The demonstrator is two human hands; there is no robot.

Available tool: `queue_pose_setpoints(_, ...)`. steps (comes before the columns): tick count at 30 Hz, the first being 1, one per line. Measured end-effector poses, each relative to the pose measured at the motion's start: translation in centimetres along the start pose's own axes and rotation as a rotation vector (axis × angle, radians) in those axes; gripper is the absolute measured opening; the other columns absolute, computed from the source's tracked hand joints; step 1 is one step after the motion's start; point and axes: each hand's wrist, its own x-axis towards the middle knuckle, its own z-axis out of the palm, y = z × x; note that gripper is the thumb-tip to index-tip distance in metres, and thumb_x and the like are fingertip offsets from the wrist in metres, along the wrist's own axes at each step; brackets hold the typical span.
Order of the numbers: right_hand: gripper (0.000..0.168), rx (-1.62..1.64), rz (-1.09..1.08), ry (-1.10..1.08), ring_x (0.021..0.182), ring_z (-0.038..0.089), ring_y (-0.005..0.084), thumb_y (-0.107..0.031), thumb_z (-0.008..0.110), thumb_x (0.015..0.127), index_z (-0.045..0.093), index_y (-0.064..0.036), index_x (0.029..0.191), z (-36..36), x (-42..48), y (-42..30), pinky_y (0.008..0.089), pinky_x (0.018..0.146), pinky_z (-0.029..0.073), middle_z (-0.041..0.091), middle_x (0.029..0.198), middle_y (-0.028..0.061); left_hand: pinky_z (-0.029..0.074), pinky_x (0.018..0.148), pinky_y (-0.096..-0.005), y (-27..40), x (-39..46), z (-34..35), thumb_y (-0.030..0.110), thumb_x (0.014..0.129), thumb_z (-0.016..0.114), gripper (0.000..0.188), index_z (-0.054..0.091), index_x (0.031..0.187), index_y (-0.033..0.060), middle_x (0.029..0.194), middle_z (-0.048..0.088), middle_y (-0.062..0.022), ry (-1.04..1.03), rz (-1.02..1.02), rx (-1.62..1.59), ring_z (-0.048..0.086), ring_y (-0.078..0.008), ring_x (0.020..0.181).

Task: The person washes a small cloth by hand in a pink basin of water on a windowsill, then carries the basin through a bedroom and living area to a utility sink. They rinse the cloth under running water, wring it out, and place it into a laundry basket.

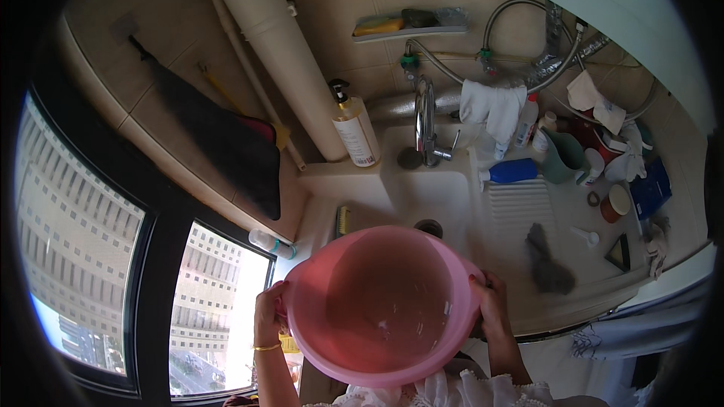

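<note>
Both of my hands hold a pink plastic basin in front of my body, partly over the sink's near edge. My left hand grips the basin's left rim, a gold bangle at the wrist. On the opposite side my right hand has hold of the right rim. The inside of the basin is glossy with reflections; it looks to contain water, though how much is hard to tell. Past its far rim shows the white sink bowl with a dark drain. A chrome faucet stands behind the bowl.
A pump bottle stands at the sink's back left corner. On the ribbed drainboard lie a blue bottle and a dark wet cloth. A green jug sits further right. Windows flank my left side.
</note>
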Motion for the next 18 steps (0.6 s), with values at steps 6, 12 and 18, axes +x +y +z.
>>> queue_pose_setpoints(6,0.032,0.0,0.028,0.045,0.077,0.059,0.0165,-0.017,0.065,0.081,0.06,0.004,0.105,0.5,-0.7,-0.3,0.0294,0.068,0.046,0.064,0.088,0.0115,0.041,0.045,-0.026,0.1,3.6,-0.9,0.013,0.084,0.058,0.014,0.064,0.079,0.0015,0.067,0.061,-0.0066,-0.089,-0.016,0.055,0.054,-0.0156,0.048)
queue_pose_setpoints(12,0.033,-0.034,0.076,0.049,0.074,0.061,0.0182,-0.02,0.065,0.079,0.061,0.004,0.102,1.0,-0.4,0.8,0.0307,0.066,0.047,0.065,0.083,0.0127,0.045,0.05,-0.0278,1.8,3.0,0.4,0.014,0.083,0.06,0.019,0.065,0.083,-0.0041,0.072,0.064,-0.0107,-0.069,0.015,0.119,0.058,-0.0176,0.054)
queue_pose_setpoints(18,0.038,-0.14,0.057,0.074,0.073,0.063,0.0204,-0.028,0.065,0.078,0.064,0.003,0.099,1.7,-0.1,1.9,0.0332,0.066,0.048,0.066,0.081,0.0136,0.041,0.044,-0.0255,2.6,4.8,-1.1,0.017,0.083,0.061,0.02,0.065,0.076,-0.0021,0.067,0.063,-0.0108,-0.092,-0.072,0.192,0.055,-0.0165,0.049)
